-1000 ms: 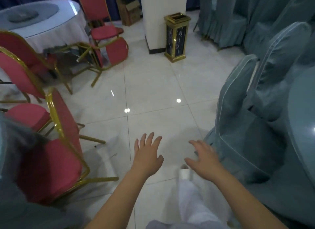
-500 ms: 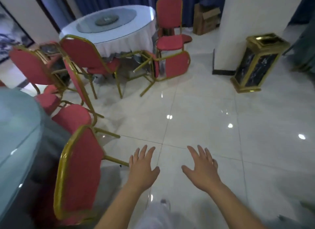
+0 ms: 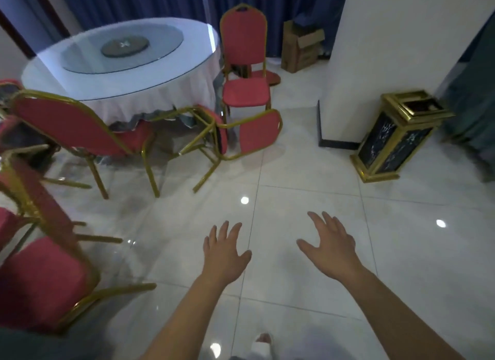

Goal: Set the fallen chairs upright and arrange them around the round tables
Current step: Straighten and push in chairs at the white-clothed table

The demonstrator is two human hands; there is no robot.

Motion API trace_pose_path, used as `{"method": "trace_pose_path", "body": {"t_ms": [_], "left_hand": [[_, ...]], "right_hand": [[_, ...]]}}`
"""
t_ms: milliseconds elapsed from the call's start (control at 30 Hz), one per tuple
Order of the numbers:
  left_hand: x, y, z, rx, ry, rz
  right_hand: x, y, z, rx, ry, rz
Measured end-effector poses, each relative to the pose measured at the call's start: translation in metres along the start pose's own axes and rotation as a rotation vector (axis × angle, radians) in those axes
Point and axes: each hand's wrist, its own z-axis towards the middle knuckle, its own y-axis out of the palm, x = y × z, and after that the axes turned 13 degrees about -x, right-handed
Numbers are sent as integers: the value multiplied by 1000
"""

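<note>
The left hand point(image 3: 224, 253) and right hand point(image 3: 330, 248) are held spread, empty; the fallen chair point(image 3: 258, 134) could be snagged on the cloth point(image 3: 150, 105) of the surface point(image 3: 40, 67) when lifted.

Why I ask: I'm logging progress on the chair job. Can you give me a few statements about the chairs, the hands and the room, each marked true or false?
1. A red chair lies tipped over beside the round table. True.
2. The left hand grips a chair leg. False: its fingers are spread and it holds nothing.
3. The right hand is open and empty. True.
4. The gold bin lies toppled. False: it stands upright by the pillar.
</note>
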Motion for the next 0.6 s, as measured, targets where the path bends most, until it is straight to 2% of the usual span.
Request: {"method": "trace_pose_path", "body": {"t_ms": [200, 400, 467, 600], "left_hand": [[37, -73, 162, -116, 75, 97], [50, -130, 320, -219, -94, 100], [55, -156, 363, -241, -152, 104], [68, -209, 452, -184, -216, 59]], "right_hand": [[12, -68, 138, -114, 93, -55], [13, -146, 304, -116, -21, 139], [8, -170, 356, -152, -27, 142], [-2, -212, 461, -268, 3, 68]]}}
